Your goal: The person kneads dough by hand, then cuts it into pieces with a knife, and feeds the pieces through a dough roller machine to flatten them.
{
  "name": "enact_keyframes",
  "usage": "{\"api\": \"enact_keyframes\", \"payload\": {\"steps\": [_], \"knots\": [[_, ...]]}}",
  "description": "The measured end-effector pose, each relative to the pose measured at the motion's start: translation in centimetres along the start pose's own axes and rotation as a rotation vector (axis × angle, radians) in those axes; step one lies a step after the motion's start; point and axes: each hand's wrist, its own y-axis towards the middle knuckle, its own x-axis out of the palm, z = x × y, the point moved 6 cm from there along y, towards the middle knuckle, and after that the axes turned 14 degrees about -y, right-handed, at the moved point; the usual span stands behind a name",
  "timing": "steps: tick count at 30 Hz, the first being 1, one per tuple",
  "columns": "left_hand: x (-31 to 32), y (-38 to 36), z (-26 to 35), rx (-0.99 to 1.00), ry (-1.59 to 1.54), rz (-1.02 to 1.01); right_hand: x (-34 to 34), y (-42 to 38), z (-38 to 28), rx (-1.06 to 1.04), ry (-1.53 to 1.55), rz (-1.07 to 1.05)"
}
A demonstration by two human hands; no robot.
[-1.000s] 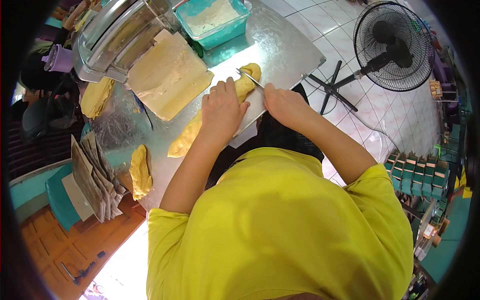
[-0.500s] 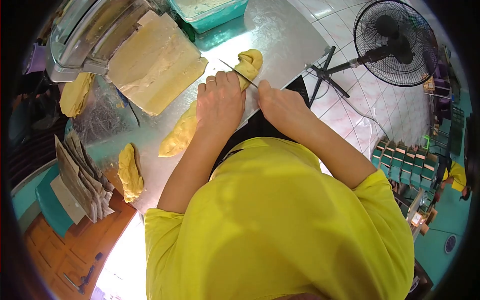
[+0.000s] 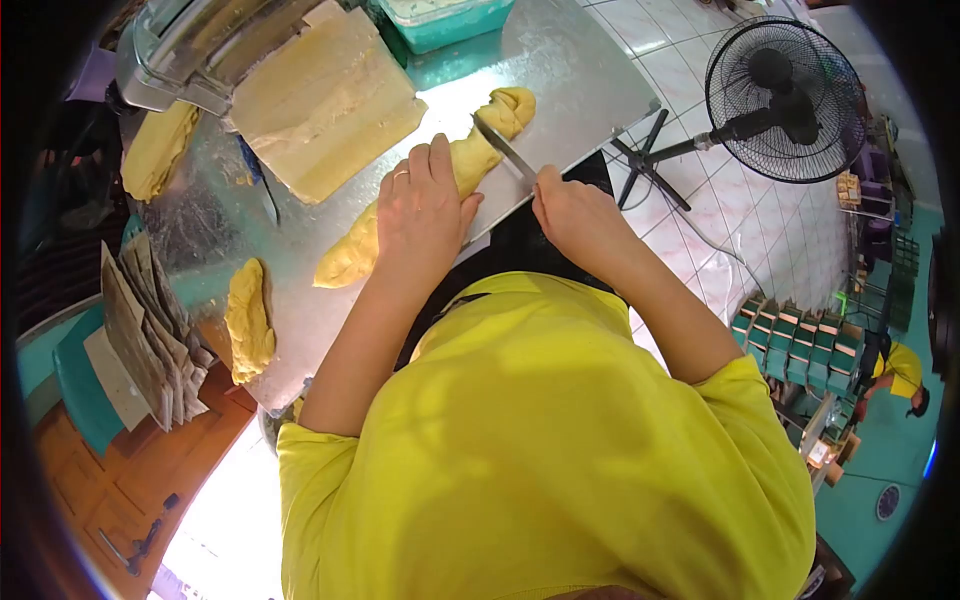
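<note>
While right hand (image 3: 582, 212) is closed on knife (image 3: 508, 152) (blade across dough roll (image 3: 352, 250)), left hand (image 3: 420, 212) rests on roll, fingers nearly straight, thumb out.

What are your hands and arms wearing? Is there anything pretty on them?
The left hand has a thin ring on one finger. The right hand shows no ring. Neither hand wears a glove, and no watch or bracelet shows. Both arms have short, plain yellow sleeves.

Loose bright yellow short-sleeved top (image 3: 560, 430), stitched hem at neckline; ring (image 3: 401, 173) on left hand (image 3: 418, 215); right hand (image 3: 583, 222) bare
</note>
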Motion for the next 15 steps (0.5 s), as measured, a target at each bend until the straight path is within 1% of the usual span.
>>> {"api": "enact_keyframes", "payload": {"steps": [1,3,6,8,11,15], "knots": [[0.1,0.0,0.0,-0.008,-0.007,-0.007,-0.7,-0.6,-0.2,0.024,0.002,0.0],[0.9,0.6,-0.4,-0.068,0.078,-0.129,-1.6,-1.3,-0.8,0.044,0.005,0.001],[1.4,1.0,-0.7,-0.056,0.077,-0.151,-2.3,-1.7,-2.0,-0.01,0.031,0.033],[1.3,1.2,-0.7,-0.056,0.065,-0.154,-1.9,-1.4,-2.5,-0.034,0.039,-0.052],[1.2,1.4,-0.8,-0.054,0.055,-0.164,-1.4,-0.9,-2.4,-0.047,-0.023,-0.029],[1.4,1.6,-0.8,-0.058,0.046,-0.183,0.7,1.2,-1.7,-0.055,-0.075,-0.088]]}}
